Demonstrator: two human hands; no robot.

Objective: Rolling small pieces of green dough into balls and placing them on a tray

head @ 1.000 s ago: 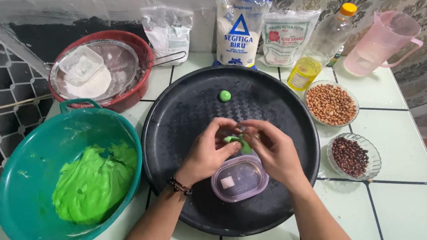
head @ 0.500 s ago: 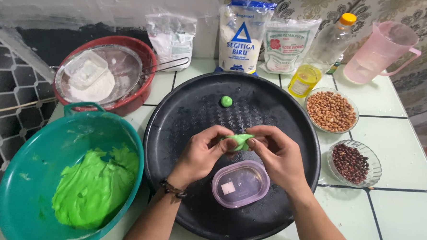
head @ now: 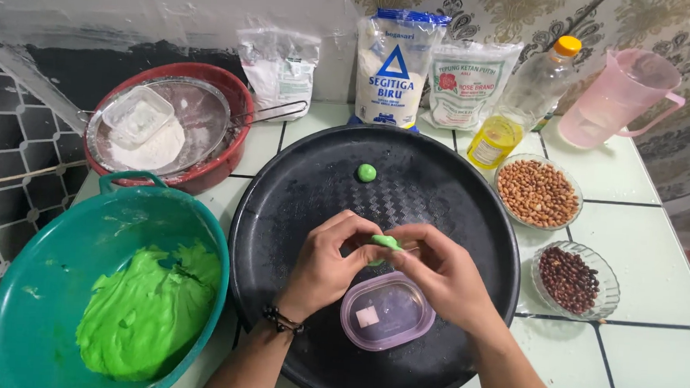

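My left hand (head: 328, 259) and my right hand (head: 444, 272) meet over the round black tray (head: 299, 184), fingers pinched together on a small piece of green dough (head: 385, 241). Just below the hands a small pinkish plastic container (head: 387, 312) lies on the tray with a pale cube inside. One rolled green dough ball (head: 367, 172) sits on the tray farther back. A teal bowl (head: 39, 266) at the left holds a large mass of green dough (head: 150, 310).
A red bowl (head: 233, 96) with a sieve and white flour stands at back left. Flour bags (head: 393, 64), an oil bottle (head: 519, 105) and a pink jug (head: 621, 97) line the back. Two glass dishes hold light peanuts (head: 537, 192) and dark beans (head: 568, 278).
My hands have kept working the green dough piece, which now shows flatter between my fingertips. The view has shifted slightly; the tray and bowls have stayed in place.
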